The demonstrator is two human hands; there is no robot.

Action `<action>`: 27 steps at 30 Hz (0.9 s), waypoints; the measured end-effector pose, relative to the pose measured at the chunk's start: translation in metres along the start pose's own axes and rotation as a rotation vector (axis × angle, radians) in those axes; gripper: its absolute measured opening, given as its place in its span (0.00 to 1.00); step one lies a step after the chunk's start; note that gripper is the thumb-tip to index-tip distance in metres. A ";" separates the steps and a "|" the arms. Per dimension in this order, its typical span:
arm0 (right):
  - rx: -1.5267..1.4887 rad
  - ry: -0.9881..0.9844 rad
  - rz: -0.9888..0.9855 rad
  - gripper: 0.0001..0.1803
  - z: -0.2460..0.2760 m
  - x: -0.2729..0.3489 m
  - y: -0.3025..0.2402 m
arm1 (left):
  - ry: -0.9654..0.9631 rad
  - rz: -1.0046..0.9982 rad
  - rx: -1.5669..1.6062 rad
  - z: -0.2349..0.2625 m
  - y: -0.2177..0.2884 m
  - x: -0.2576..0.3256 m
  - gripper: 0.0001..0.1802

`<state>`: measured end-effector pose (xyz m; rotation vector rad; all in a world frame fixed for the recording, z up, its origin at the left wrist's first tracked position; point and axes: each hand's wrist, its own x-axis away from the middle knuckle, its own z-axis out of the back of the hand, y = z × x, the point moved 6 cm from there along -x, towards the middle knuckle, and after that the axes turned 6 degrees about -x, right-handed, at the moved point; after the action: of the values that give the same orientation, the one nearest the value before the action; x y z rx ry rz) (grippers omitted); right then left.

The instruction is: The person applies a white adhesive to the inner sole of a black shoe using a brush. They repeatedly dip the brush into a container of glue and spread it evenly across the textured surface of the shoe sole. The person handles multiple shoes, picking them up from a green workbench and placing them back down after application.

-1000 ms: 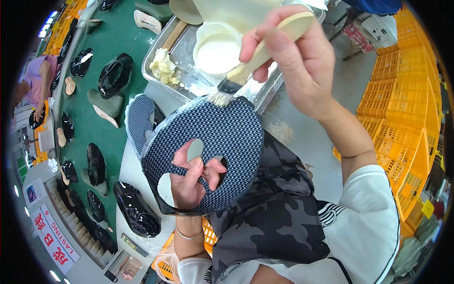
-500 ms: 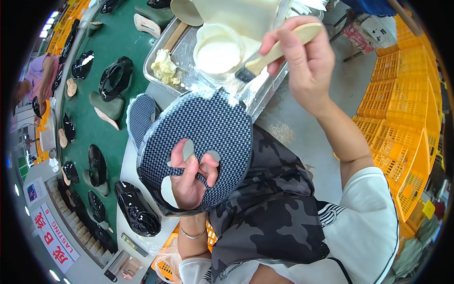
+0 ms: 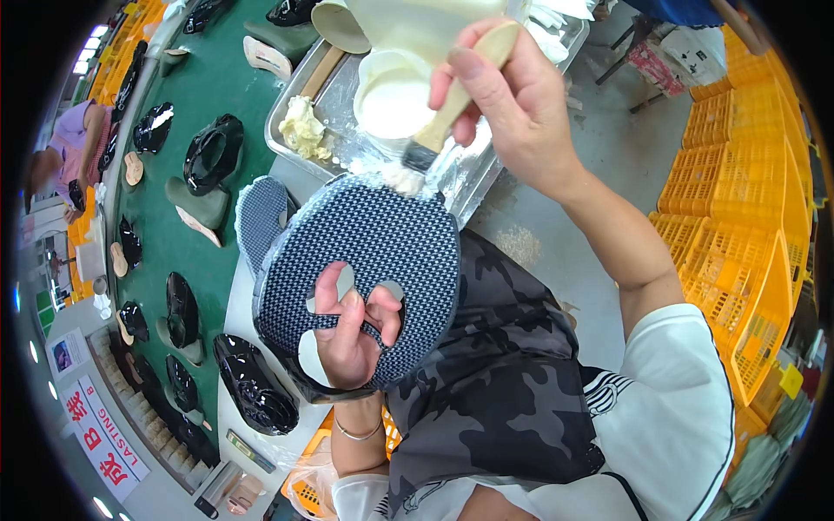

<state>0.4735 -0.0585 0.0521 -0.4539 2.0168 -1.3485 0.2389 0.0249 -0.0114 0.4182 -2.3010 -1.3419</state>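
Observation:
My left hand [image 3: 350, 328] grips a flat dark blue patterned shoe upper piece [image 3: 365, 252] from below, fingers poking through its cut-out openings. My right hand [image 3: 512, 95] holds a wooden-handled brush [image 3: 443, 126], whose bristles, loaded with white glue, touch the far edge of the piece. Just beyond it sits a white bowl of glue [image 3: 393, 100] in a metal tray [image 3: 343, 122]. A second patterned piece [image 3: 262, 217] lies to the left.
A green conveyor belt [image 3: 217, 95] on the left carries black shoe uppers [image 3: 213, 152] and green lasts [image 3: 200, 204]. Another person [image 3: 74, 152] works at far left. Yellow plastic crates [image 3: 738, 226] are stacked on the right. A camouflage apron [image 3: 495, 373] covers my lap.
The right hand lifted the brush toward the glue bowl, then brought it back down onto the far edge of the patterned piece. The left hand kept its hold, shifting the piece slightly.

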 end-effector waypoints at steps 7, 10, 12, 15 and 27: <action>0.018 0.089 0.083 0.08 0.015 0.018 -0.014 | 0.059 -0.074 -0.018 0.008 -0.006 0.000 0.21; -0.161 0.086 0.099 0.09 0.013 0.027 -0.006 | 0.039 -0.129 0.005 0.001 -0.003 -0.001 0.21; -0.071 0.105 0.097 0.09 0.021 0.027 0.001 | 0.049 -0.138 0.069 -0.001 -0.004 -0.001 0.21; -0.050 0.164 0.153 0.09 0.026 0.029 -0.004 | 0.054 -0.144 0.061 0.000 -0.009 -0.001 0.21; -0.047 0.228 0.273 0.10 0.043 0.025 -0.018 | 0.074 -0.268 -0.482 -0.009 0.006 0.009 0.17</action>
<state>0.4833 -0.1106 0.0498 -0.0410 2.2046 -1.2296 0.2362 0.0166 -0.0004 0.6118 -1.8219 -1.9099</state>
